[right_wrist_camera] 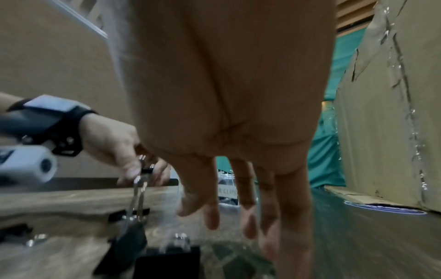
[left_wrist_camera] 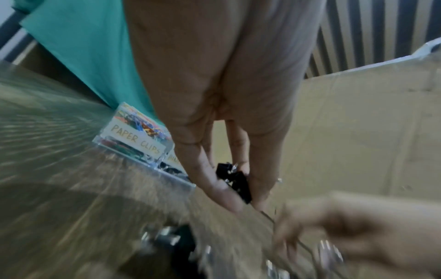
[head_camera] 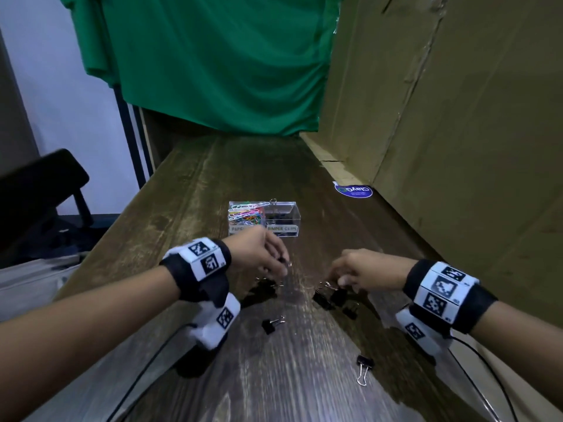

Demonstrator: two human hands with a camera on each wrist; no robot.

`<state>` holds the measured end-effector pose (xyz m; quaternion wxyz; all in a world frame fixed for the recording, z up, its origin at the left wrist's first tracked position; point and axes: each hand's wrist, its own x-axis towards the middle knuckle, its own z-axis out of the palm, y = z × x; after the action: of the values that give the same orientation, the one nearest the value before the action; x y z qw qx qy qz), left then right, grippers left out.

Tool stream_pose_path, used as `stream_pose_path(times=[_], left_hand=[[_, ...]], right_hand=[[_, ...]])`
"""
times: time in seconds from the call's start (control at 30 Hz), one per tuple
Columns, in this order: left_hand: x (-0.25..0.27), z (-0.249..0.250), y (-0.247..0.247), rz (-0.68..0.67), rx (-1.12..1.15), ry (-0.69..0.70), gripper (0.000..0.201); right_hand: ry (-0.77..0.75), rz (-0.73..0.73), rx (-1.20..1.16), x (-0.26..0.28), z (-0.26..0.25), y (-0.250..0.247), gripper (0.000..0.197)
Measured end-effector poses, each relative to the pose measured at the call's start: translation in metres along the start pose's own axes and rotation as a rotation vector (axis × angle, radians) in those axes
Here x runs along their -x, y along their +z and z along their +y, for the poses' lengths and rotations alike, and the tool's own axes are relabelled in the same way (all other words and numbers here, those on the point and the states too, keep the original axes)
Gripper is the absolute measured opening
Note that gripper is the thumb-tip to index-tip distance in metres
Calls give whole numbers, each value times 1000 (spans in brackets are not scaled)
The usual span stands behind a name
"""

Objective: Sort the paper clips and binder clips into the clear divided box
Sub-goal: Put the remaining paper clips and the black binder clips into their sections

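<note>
Left hand (head_camera: 259, 254): fingers curled, pinching black binder clips (left_wrist_camera: 235, 180) between thumb and fingertips, just above the wooden table (head_camera: 213, 184). The wire handle of one held clip (head_camera: 288, 264) points away from the palm toward the right hand.

Right hand (head_camera: 359, 271): fingers spread and extended downward over a cluster of binder clips (head_camera: 330, 295) on the table. Whether the fingertips touch any of them cannot be told; nothing is visibly gripped.

Loose clips: one binder clip (head_camera: 272, 324) lies between the forearms, handles pointing right and away. Another binder clip (head_camera: 364, 368) lies nearer the person, long axis toward the viewer, handles nearest.

Clear divided box (head_camera: 264, 219): stands beyond the hands, mid-table. Its left compartment, labelled PAPER CLIPS, holds coloured paper clips (head_camera: 246, 215); the right compartment holds dark clips.

Cardboard boxes (head_camera: 457, 117) line the right edge; green cloth (head_camera: 213, 62) hangs behind.
</note>
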<state>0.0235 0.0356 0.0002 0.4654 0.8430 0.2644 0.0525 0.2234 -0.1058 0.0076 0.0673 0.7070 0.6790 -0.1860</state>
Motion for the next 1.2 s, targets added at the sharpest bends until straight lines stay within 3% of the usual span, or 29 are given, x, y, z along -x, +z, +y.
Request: stream_pose_path(times=[0.17, 0.23, 0.3, 0.37, 0.47, 0.6, 0.7, 0.83, 0.93, 1.03, 1.2], left_hand=[[-32, 21, -32, 164, 137, 10, 21], [-51, 25, -43, 268, 147, 10, 19], [-72, 26, -53, 376, -26, 2, 19], [-90, 27, -57, 442, -205, -20, 20], [-109, 29, -57, 461, -364, -45, 20], [-117, 24, -52, 349, -483, -95, 32], [-114, 20, -57, 343, -484, -40, 41], [-93, 22, -61, 397, -403, 43, 36], [-67, 22, -52, 299, -374, 44, 27], [-40, 9, -34, 98, -552, 19, 26], [1, -24, 2, -228, -822, 35, 63]], right_hand=[[48, -27, -36, 4, -4, 13, 29], [51, -115, -93, 10, -5, 9, 54], [63, -183, -63, 15, -7, 7, 86], [41, -160, -61, 15, -16, 12, 95], [-17, -98, -104, 7, -31, 20, 86], [-57, -74, 12, 0, -44, 33, 58], [-140, 3, 62, -1, -42, 41, 50], [-213, 39, 88, 1, -36, 37, 46], [-248, 18, 111, -2, -38, 29, 35], [-257, -22, 90, -2, -40, 22, 31], [-205, -7, 9, -7, -32, 11, 29]])
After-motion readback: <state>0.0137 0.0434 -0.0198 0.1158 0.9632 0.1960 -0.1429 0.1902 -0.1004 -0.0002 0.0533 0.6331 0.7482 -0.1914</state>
